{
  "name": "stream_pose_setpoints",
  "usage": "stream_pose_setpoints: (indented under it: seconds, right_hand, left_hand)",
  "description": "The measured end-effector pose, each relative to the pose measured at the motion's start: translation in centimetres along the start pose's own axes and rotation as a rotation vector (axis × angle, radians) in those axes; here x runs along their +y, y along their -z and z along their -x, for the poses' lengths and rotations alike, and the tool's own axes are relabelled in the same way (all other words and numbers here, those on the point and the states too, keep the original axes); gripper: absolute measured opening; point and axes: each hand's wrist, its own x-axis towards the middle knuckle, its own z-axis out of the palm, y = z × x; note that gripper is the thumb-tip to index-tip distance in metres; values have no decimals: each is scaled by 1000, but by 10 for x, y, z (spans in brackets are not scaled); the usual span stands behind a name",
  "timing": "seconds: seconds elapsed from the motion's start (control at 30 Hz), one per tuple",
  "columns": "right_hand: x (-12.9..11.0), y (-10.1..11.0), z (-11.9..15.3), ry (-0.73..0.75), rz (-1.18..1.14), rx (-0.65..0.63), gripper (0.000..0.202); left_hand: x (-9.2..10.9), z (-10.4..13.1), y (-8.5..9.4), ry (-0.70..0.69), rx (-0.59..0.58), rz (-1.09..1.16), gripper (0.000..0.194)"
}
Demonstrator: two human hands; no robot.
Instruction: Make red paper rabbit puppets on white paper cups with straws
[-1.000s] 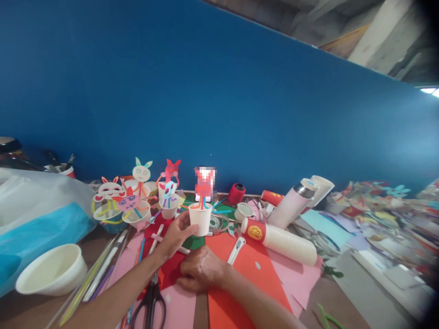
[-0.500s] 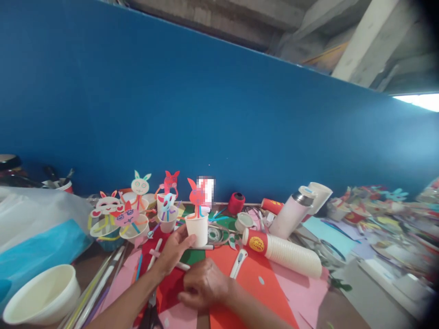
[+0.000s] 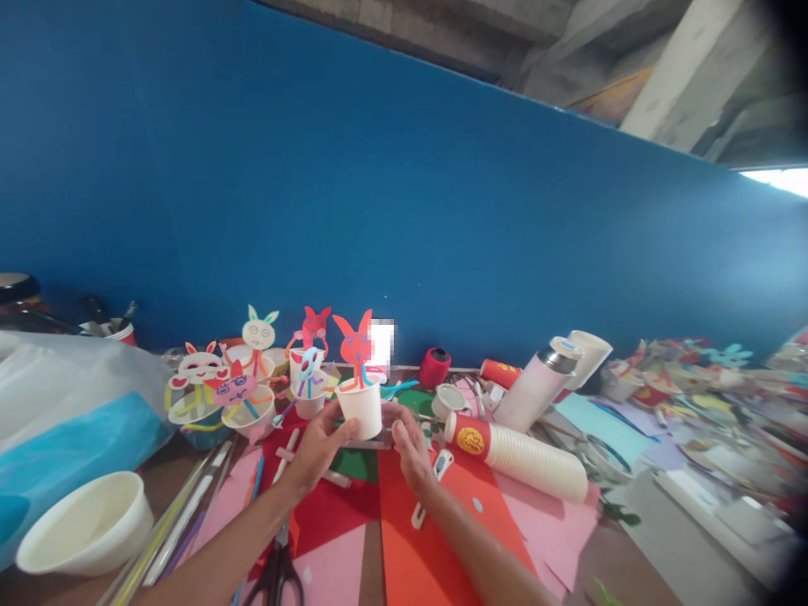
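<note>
A white paper cup [image 3: 361,411] with a red paper rabbit figure [image 3: 354,343] standing in its mouth is held above the table in my left hand [image 3: 319,450]. My left thumb presses on the cup's near side, and the fingers go behind it. My right hand [image 3: 411,450] is beside the cup on the right, fingers apart and slightly curled towards it; whether a fingertip touches the cup is unclear. Below lie red paper [image 3: 328,509], orange-red paper [image 3: 435,555] and a white utility knife [image 3: 433,488], partly covered by my right hand. Black-handled scissors [image 3: 278,572] are near my left forearm.
More paper figures in cups and bowls, such as a pink one [image 3: 236,391], stand at the left. An off-white bowl [image 3: 85,526] is in front of them. At the right lie a stack of paper cups [image 3: 536,463] and a tilted thermos [image 3: 536,387]. A blue wall [image 3: 404,185] rises behind.
My right hand has gone from a loose fist over the red paper to the cup's right side, with its fingers opened. The cup has risen slightly, and the rabbit faces me more.
</note>
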Motion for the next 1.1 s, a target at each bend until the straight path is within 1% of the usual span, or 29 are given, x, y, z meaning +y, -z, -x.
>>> stream_pose_setpoints:
  seconds: [0.1, 0.17, 0.27, 0.33, 0.4, 0.57, 0.67, 0.8, 0.9, 1.1]
  right_hand:
    - [-3, -3, 0, 9, -95, -155, 55]
    - [-1, -6, 1, 1, -130, -197, 60]
    - [5, -11, 1, -39, -115, -156, 60]
    - [8, -12, 0, -72, -85, -121, 55]
    - [8, -11, 0, -89, -76, -117, 50]
    - [6, -2, -3, -47, -82, -68, 40]
    - [6, 6, -4, -14, -54, -89, 38]
    - [7, 12, -5, 22, -25, -132, 36]
    - [7, 13, -5, 10, -15, -152, 37]
    - [1, 10, -4, -34, -34, -207, 45]
  left_hand:
    - [-5, 1, -1, -14, -38, -2, 47]
    - [-10, 1, -1, -22, -63, -2, 45]
    - [-15, 3, -3, -6, -64, -38, 47]
    - [-15, 5, -4, 15, -59, -70, 49]
    - [-13, 6, -6, 20, -61, -78, 48]
    - [-8, 7, -5, 14, -64, 52, 42]
    - [-7, 3, 1, 28, -18, 137, 36]
    - [-5, -2, 7, 44, 48, 178, 28]
    - [-3, -3, 7, 79, 46, 186, 22]
    - [-1, -2, 5, 108, 16, 215, 16]
